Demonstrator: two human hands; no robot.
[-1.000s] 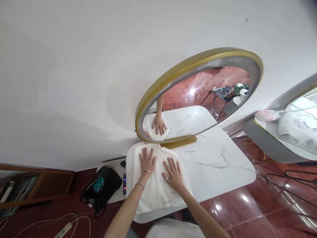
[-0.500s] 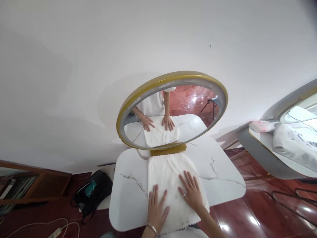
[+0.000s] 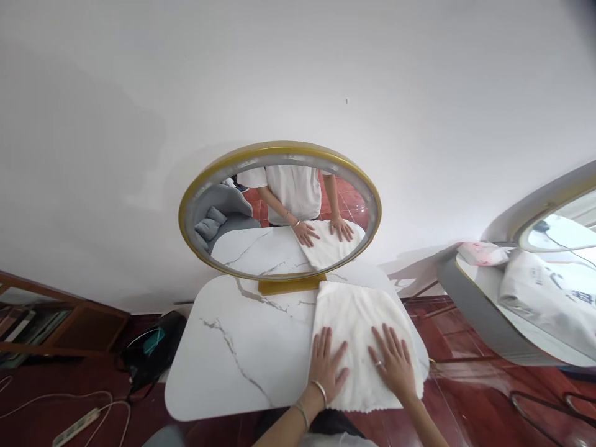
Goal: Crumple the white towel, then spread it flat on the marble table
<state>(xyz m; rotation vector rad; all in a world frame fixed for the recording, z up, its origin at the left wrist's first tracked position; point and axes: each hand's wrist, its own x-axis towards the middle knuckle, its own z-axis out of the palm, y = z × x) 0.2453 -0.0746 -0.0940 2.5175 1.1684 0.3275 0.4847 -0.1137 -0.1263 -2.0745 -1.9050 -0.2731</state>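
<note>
Both hands lie flat with fingers spread and palms down, pinching nothing: the left hand (image 3: 327,367) sits on the left border of the white cloth (image 3: 362,338), its thumb side toward the bare marble, and the right hand (image 3: 393,363) presses on the cloth's middle, with a ring on one finger. The left wrist carries two thin bangles. There is one cloth, soft, nubby and roughly rectangular with a scalloped near hem; it covers the right end of the table (image 3: 233,354), its far edge reaching the mirror's base, its right side at or just over the table's right edge, and its near hem close to the front edge. The one table top is white marble with grey veins, glossy, with rounded corners; its whole left half lies bare, open from the cloth to the left edge. One round mirror (image 3: 279,211) with a gold rim stands on a gold foot at the table's back edge, against the white wall, and shows the two hands and the cloth again. On the red tiled floor to the left lie one black bag (image 3: 151,354) and one white power strip (image 3: 74,427) with its cable. At the right, well apart, stands a second mirrored table (image 3: 521,298).
</note>
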